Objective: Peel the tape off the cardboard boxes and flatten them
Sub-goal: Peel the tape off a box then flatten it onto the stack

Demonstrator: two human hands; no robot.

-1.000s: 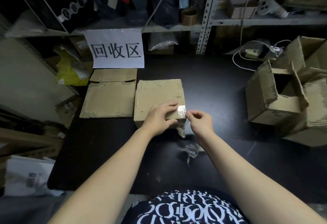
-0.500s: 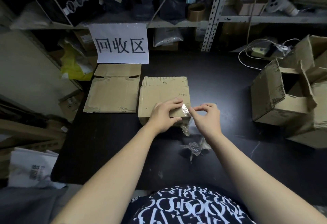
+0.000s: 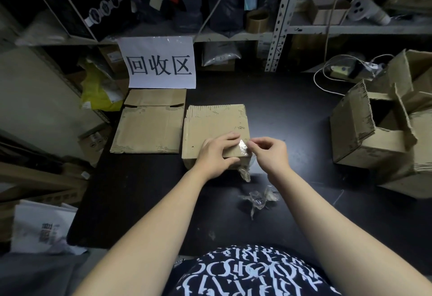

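The right hand has closed onto the near-right corner of the box, its fingers now pinching the edge of the tape, while the left hand pins the box with flat fingers, so peeling can likely begin.

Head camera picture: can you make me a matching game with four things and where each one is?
Things:
A. flattened brown cardboard sheet
B. crumpled ball of clear tape
C. shiny clear tape strip
D. pile of open brown cardboard boxes

Places:
1. at the right edge of the black table
2. pinched by the right hand
3. just below the white paper sign
4. loose on the table, by the right forearm

Pairs: A-3, B-4, C-2, D-1
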